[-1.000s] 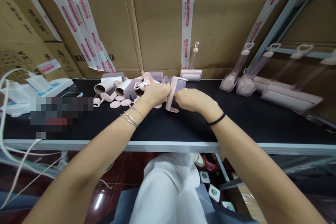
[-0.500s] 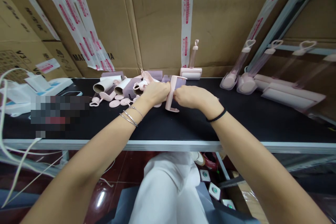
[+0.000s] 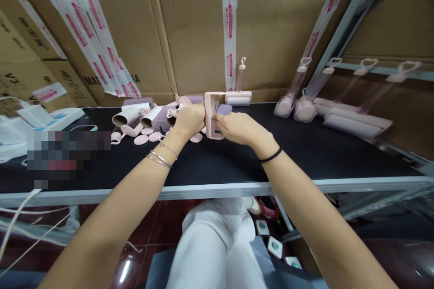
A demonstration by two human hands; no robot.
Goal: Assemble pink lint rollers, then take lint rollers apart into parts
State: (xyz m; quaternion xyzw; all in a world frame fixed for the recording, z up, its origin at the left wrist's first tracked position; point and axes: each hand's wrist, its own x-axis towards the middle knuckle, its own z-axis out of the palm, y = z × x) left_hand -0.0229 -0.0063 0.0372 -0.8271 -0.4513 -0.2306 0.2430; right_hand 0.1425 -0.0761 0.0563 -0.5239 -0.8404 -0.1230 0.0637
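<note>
A pink lint roller frame [image 3: 209, 117], shaped like a bracket, is held upright over the black table between my two hands. My left hand [image 3: 191, 121] is closed on its left side, fingers partly hidden behind it. From the right, my right hand [image 3: 237, 126] is closed on it too, thumb and fingers at its inner side. A translucent purple piece [image 3: 224, 109] shows just behind my right fingers. Left of my left hand lie white paper rolls [image 3: 130, 115], purple covers [image 3: 162, 119] and several pink round caps [image 3: 141, 139].
Lint rollers with heart-shaped handle ends [image 3: 359, 122] stand at the right, and another lint roller [image 3: 238, 98] leans at the back against cardboard [image 3: 190, 31]. White power strips [image 3: 64, 119] with cables lie at the far left. A metal edge [image 3: 217, 191] runs along the table front.
The pink frame has turned so its open inner side faces me more. Both hands and the frame sit slightly further left in view, as the whole view has shifted.
</note>
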